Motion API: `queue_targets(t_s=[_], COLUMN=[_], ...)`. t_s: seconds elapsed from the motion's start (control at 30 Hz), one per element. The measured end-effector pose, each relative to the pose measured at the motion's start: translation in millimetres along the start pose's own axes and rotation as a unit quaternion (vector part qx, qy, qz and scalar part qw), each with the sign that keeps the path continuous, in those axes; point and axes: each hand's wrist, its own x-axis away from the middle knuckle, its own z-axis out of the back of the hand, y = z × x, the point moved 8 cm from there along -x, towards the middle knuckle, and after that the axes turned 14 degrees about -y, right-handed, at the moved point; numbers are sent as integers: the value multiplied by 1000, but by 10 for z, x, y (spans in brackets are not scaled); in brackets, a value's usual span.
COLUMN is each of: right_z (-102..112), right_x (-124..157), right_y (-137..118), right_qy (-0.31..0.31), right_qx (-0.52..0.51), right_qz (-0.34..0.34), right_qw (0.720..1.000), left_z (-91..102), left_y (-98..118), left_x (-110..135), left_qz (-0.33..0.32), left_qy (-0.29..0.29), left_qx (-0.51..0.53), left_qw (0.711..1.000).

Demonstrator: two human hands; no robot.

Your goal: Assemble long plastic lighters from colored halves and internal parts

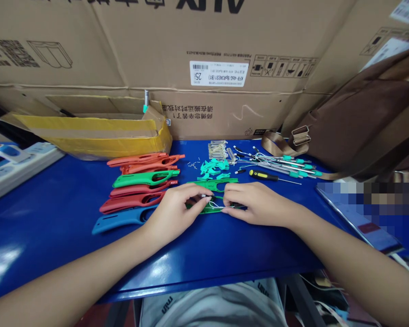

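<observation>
My left hand (pixel 177 211) is closed in a pinch on a small white-tipped part (pixel 204 195). Thin white wire (pixel 215 205) loops between the two hands. Opposite it, my right hand (pixel 255 203) has its fingertips pressed together over something dark, mostly hidden by the fingers. Under both hands lies a green plastic handle shell (pixel 209 210), largely covered. A second green shell half (pixel 207 184) rests just beyond them. Left of my left hand is a row of red, green and blue handle casings (pixel 139 179).
Behind the hands are turquoise plastic pieces (pixel 213 169), clear parts (pixel 218 150), a yellow-black screwdriver (pixel 263 175) and wired metal rods (pixel 286 165). A yellow-taped box (pixel 122 127), a power strip (pixel 23 165), a brown bag (pixel 347 109) and a phone (pixel 357 215) surround them.
</observation>
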Motion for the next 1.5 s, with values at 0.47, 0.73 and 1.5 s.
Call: queue_targets(t_s=[0.47,0.73,1.5], right_z=[3,-59,246], right_x=[10,-34,104], right_y=[-8,39,2], right_qy=[22,-1,115], right_qx=[-40,-162,-82], right_qz=[31,24,72], right_qw=[998,987,987], left_z=[7,-1,20], left_y=[54,64,86], left_x=[10,11,8], left_qz=[-30,-38,-37], left_qy=[-2,-5,-8], left_qx=[-51,-62,-72], left_qw=[998,997,997])
